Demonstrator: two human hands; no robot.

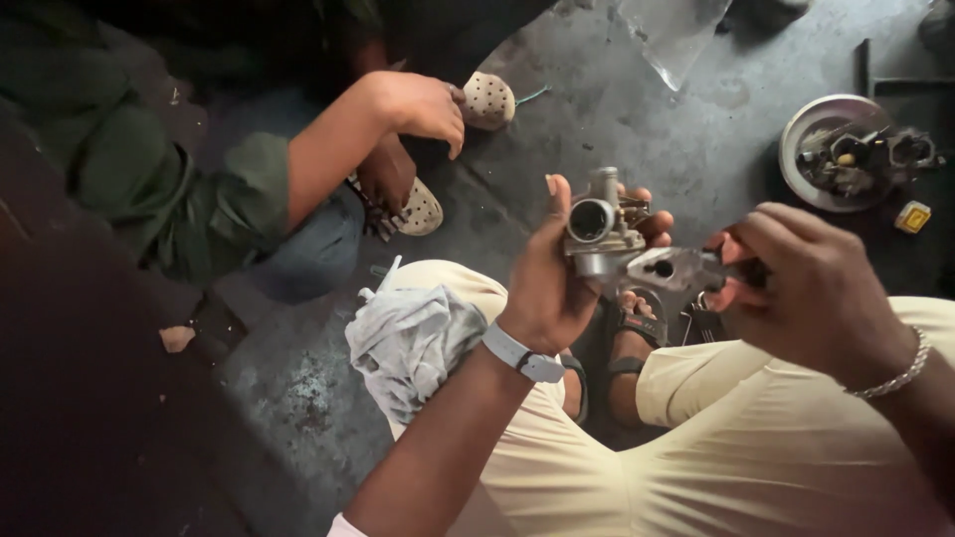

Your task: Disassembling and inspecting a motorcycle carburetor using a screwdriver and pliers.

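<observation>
While I watch from over the knees, my left hand point(547, 283) is clamped around a grey metal carburettor point(600, 234) and my right hand point(811, 288) pinches its flat flange. It looks rigid, fairly heavy and oily, best gripped by the body. Beyond, a dish of parts point(846, 149) sits on the floor point(637, 109).

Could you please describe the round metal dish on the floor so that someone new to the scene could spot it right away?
Start from the dark, stained concrete floor and look to its upper right, beyond the right hand. There sits a shallow round metal dish filled with small dark engine parts. A small yellow box lies just beside it; the dish is the only round, silvery container there.
</observation>
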